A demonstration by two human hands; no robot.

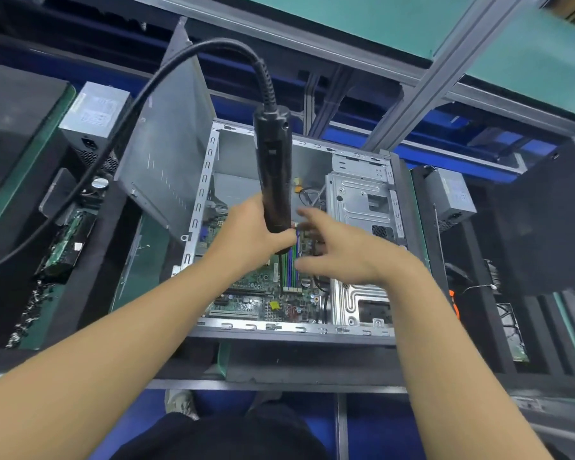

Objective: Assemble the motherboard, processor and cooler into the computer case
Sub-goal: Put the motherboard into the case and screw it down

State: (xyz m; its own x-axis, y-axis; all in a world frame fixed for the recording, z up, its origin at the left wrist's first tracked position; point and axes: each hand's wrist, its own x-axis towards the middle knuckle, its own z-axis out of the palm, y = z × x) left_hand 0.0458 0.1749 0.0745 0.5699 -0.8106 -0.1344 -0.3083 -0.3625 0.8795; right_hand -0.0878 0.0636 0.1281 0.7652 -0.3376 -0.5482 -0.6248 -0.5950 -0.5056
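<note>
An open grey computer case [292, 330] lies on its side in front of me, with the green motherboard [263, 293] seated inside it. My left hand [249, 234] grips the lower end of a black electric screwdriver [274, 171], held upright over the board; its thin bit points down beside the coloured memory slots [292, 263]. My right hand [332, 250] hovers just right of the tool with its fingers spread and blurred, holding nothing I can make out. No processor or cooler can be seen inside the case.
The screwdriver's thick black cable [153, 84] arcs up and away to the left. The case's side panel [170, 154] leans upright at the left. A power supply [93, 121] and loose boards [67, 240] lie on the left, another power supply [448, 194] on the right. Metal drive cages [362, 200] fill the case's right side.
</note>
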